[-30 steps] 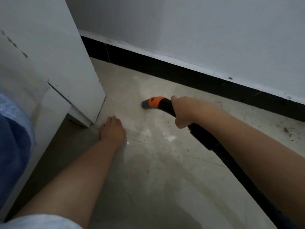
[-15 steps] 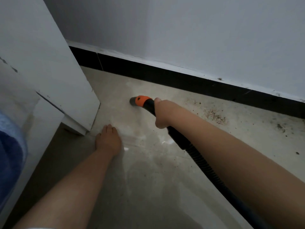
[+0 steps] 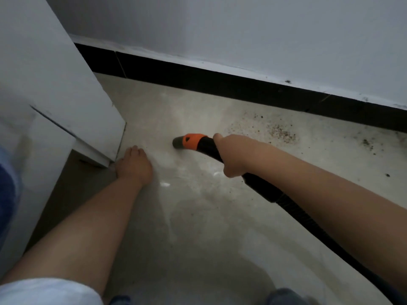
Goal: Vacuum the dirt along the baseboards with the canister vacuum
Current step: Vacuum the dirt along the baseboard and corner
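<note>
1. Sleeve (image 3: 48, 291) of pale fabric at the bottom left edge, nearest the camera, with a bare forearm reaching forward from it.
2. The left hand (image 3: 134, 166) lies flat on the floor (image 3: 198, 227), palm down and fingers spread, grasping nothing, just beside the bottom corner of a white cabinet (image 3: 66, 106).
3. The right hand (image 3: 231, 157) is clenched around the black vacuum hose handle (image 3: 209, 148), with the ribbed hose (image 3: 308, 223) trailing back under the right forearm toward the bottom right.
4. Ahead of that hand, the orange-collared nozzle (image 3: 187, 142) points left and sits low at the pale floor; whether it touches cannot be told.
5. Farther right, a patch of dark dirt (image 3: 279, 133) lies scattered on the floor near the wall, apart from the nozzle.
6. Farthest back, the black baseboard (image 3: 220, 82) runs along the foot of a white wall (image 3: 242, 29).
</note>
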